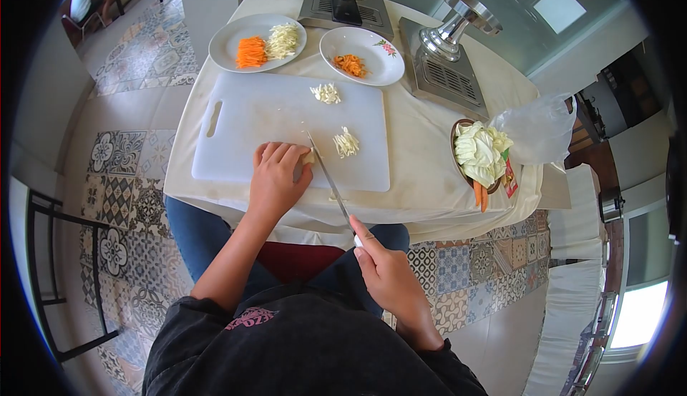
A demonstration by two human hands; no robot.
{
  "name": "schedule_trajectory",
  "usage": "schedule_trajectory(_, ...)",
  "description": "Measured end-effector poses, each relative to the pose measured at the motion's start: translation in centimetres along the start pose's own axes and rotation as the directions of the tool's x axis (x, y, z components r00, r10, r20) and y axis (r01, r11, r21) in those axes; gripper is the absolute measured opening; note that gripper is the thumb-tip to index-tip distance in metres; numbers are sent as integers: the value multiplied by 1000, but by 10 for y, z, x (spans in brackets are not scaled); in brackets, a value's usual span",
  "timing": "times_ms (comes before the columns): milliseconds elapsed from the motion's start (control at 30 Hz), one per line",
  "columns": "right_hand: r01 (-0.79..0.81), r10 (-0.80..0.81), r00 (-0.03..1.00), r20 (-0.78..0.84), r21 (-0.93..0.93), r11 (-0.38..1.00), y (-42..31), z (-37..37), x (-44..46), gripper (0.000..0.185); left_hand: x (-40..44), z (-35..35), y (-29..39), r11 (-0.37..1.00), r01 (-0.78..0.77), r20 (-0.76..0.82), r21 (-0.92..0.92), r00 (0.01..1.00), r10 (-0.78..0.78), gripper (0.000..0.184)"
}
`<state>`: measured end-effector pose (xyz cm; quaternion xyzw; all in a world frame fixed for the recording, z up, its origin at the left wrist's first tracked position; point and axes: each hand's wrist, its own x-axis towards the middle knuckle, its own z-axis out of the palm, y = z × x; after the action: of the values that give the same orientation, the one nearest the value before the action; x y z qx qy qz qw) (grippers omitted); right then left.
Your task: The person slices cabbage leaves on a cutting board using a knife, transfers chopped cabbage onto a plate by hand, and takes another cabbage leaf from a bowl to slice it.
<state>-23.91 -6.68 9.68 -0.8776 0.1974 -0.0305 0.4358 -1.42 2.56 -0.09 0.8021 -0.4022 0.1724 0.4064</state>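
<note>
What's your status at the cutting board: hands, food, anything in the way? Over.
Right hand gripping knife. Left hand holding pale piece beside it. Two cut piles on cutting board. Caution: left hand close to knife.

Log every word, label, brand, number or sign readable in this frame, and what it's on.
Nothing reads with certainty.
Pink print on the black shirt: lettering, too blurred and angled to quote.
Red packet by the cabbage: any print is too small to read.
Knife and cutting board: no lettering visible.
</note>
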Motion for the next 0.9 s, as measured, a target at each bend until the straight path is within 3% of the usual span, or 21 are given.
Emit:
schedule_trajectory(167,-111,111,994,-18,9,994,0,-1,-4,52,0,0,1,1000,4,7,1,1000,-4,26)
schedule_trajectory(467,-121,118,991,-69,-34,992,-1,-11,-8,54,0,-1,1,999,-15,23,45,1000,14,24)
schedule_trajectory(667,-8,9,997,-77,13,1000,6,-3,-8,56,2,-3,4,999,-15,24,45,1000,14,25)
schedule_trajectory(767,-100,101,995,-18,56,993,0,-4,-7,57,2,-5,5,1000,26,38,-2,999,-26,25)
schedule_trajectory(900,-82,85,996,-16,126,989,1,0,-6,58,0,-5,2,999,22,-7,-43,1000,-22,28)
